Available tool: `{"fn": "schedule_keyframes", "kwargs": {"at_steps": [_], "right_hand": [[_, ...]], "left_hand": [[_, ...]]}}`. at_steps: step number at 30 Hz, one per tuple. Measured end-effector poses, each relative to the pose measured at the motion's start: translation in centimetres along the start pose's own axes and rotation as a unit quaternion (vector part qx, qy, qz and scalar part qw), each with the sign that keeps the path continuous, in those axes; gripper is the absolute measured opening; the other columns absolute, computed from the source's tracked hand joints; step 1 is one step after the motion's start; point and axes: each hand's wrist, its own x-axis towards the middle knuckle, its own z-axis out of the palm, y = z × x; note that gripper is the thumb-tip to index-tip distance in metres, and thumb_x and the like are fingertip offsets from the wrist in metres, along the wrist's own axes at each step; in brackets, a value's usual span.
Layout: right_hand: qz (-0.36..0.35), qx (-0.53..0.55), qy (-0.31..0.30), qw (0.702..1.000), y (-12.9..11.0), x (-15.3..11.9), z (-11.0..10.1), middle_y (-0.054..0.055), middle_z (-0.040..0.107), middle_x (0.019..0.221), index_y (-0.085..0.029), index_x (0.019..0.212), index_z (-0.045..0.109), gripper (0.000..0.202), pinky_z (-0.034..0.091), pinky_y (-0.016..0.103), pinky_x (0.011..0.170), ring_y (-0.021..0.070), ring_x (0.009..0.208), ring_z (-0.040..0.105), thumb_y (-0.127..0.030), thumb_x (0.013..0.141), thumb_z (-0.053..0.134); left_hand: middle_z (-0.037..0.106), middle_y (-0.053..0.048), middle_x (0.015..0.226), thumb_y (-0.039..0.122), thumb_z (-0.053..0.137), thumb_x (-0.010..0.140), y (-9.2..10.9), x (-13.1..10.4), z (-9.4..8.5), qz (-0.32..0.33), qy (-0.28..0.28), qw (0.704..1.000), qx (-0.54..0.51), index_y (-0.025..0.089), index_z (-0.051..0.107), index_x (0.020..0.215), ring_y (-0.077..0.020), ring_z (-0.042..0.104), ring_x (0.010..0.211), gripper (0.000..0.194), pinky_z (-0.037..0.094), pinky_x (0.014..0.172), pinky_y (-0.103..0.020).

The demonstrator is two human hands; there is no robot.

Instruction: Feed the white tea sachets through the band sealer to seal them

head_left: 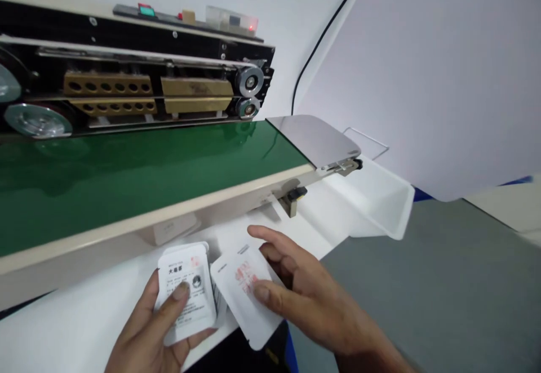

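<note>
At the bottom centre, my left hand (154, 328) grips a small stack of white packets (190, 300), the top one printed with black text and a small red mark. Just to the right, my right hand (304, 300) holds a white packet (245, 288) with a red print, its thumb on the face and the index finger stretched out past the top edge. The two sets of packets are side by side and overlap slightly at their edges. Beyond the hands, more white packets (175, 229) lie partly hidden beneath the machine's edge.
A sealing machine (169, 35) with brass blocks and rollers stands behind a green conveyor belt (147, 164). A metal plate (315, 136) extends from the belt's right end, above a white bin (380, 198). A grey surface (414, 283) spreads at the right; a black cable (316, 46) runs up the wall.
</note>
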Motion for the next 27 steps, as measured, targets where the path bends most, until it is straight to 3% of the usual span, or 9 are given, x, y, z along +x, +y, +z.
{"fn": "schedule_keyframes", "kwargs": {"at_steps": [3,5,8,10,12,16,20,23,27], "right_hand": [[0.043,-0.008,-0.072,0.996,-0.3,1.4,0.0,0.002,0.062,0.087,-0.022,0.121,0.054,0.039,0.049,0.027,0.067,0.0152,0.078,0.059,-0.034,0.087,0.067],[0.042,-0.041,-0.06,0.996,-0.4,2.5,0.5,0.003,0.064,0.09,-0.021,0.114,0.059,0.031,0.049,0.027,0.067,0.0154,0.08,0.06,-0.032,0.086,0.068],[-0.006,-0.023,0.095,0.995,-0.1,3.8,1.9,0.0,0.064,0.092,-0.025,0.119,0.054,0.045,0.05,0.023,0.066,0.0127,0.079,0.06,-0.026,0.079,0.075],[-0.036,0.088,0.189,0.977,0.3,4.4,3.2,-0.003,0.062,0.09,-0.026,0.116,0.05,0.052,0.05,0.021,0.063,0.0097,0.073,0.06,-0.027,0.074,0.08],[-0.05,0.194,0.226,0.953,0.7,4.7,4.7,-0.005,0.06,0.087,-0.026,0.109,0.046,0.051,0.049,0.017,0.058,0.0061,0.065,0.058,-0.028,0.072,0.082],[-0.072,0.25,0.177,0.949,1.7,4.7,7.0,-0.005,0.058,0.088,-0.025,0.104,0.046,0.042,0.049,0.017,0.065,0.0054,0.071,0.058,-0.023,0.077,0.078],[-0.072,0.134,0.159,0.976,2.5,4.2,7.7,-0.002,0.059,0.095,-0.026,0.113,0.046,0.039,0.048,0.024,0.073,0.0109,0.083,0.057,-0.019,0.082,0.07],[-0.068,0.042,0.144,0.986,2.6,3.7,7.5,0.001,0.058,0.099,-0.029,0.123,0.042,0.043,0.049,0.029,0.074,0.0145,0.084,0.056,-0.022,0.088,0.065],[-0.092,0.113,0.132,0.98,1.7,2.4,5.2,0.003,0.052,0.106,-0.035,0.135,0.032,0.045,0.05,0.032,0.079,0.0155,0.09,0.057,-0.03,0.096,0.054]], "left_hand": [[0.075,-0.007,0.11,0.02,0.067,0.085,0.3,-0.4,-0.1,0.0,-0.062,0.998,0.014,0.031,0.047,0.136,-0.027,0.072,0.094,0.056,0.063,0.076,-0.045],[0.076,-0.004,0.11,0.028,0.07,0.083,0.3,-0.6,-0.3,0.0,-0.09,0.996,0.025,0.035,0.045,0.137,-0.0228,0.072,0.095,0.059,0.062,0.077,-0.034],[0.076,-0.001,0.108,0.031,0.073,0.08,0.1,-0.6,-0.6,0.006,-0.117,0.993,0.03,0.037,0.045,0.137,-0.0189,0.071,0.098,0.064,0.058,0.079,-0.027],[0.076,-0.001,0.107,0.03,0.073,0.081,-0.1,-0.5,-0.8,0.009,-0.145,0.989,0.019,0.036,0.044,0.138,-0.0196,0.069,0.102,0.064,0.056,0.085,-0.029],[0.076,-0.002,0.106,0.03,0.074,0.08,-0.3,-0.3,-0.9,0.011,-0.165,0.986,0.013,0.035,0.042,0.139,-0.0212,0.068,0.105,0.067,0.054,0.09,-0.034],[0.075,-0.004,0.11,0.034,0.075,0.078,-0.7,0.3,-1.2,0.026,-0.163,0.986,0.028,0.032,0.036,0.143,-0.0248,0.065,0.11,0.075,0.051,0.093,-0.038],[0.072,-0.009,0.116,0.04,0.072,0.08,-0.8,0.8,-1.5,0.07,-0.168,0.979,0.094,0.026,0.041,0.14,-0.0296,0.065,0.109,0.069,0.05,0.092,-0.041],[0.072,-0.011,0.118,0.046,0.071,0.078,-0.6,0.8,-1.5,0.081,-0.172,0.971,0.144,0.025,0.043,0.137,-0.0316,0.066,0.108,0.069,0.05,0.09,-0.042],[0.077,-0.011,0.108,0.06,0.076,0.066,-0.5,1.2,-1.8,0.055,-0.144,0.965,0.213,0.019,0.04,0.133,-0.0296,0.07,0.097,0.086,0.05,0.087,-0.036]]}}
